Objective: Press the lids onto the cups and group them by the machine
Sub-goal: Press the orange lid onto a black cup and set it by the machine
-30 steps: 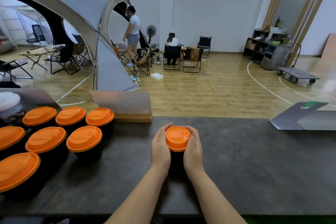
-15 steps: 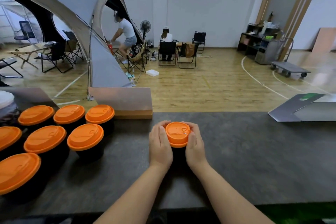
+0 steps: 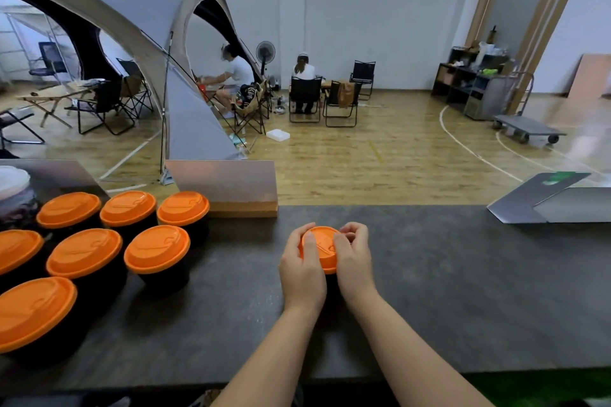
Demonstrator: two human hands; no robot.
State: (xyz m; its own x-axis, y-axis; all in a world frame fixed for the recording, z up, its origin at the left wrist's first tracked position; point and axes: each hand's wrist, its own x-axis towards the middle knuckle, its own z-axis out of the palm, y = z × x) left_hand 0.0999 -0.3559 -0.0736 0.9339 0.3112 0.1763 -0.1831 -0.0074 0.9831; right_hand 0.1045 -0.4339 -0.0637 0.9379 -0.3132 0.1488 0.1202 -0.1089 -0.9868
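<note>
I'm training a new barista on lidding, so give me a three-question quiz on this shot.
1. True or false: both hands are on the orange lid at the middle of the counter.
2. How many lidded cups stand grouped at the left? A) four B) seven C) ten
3. Fill in: the left hand lays its ____ across the lid's top.

Key:
1. True; the right hand grips the other side.
2. B, counting from the nearest lidded cup back to the far row.
3. thumb
</note>
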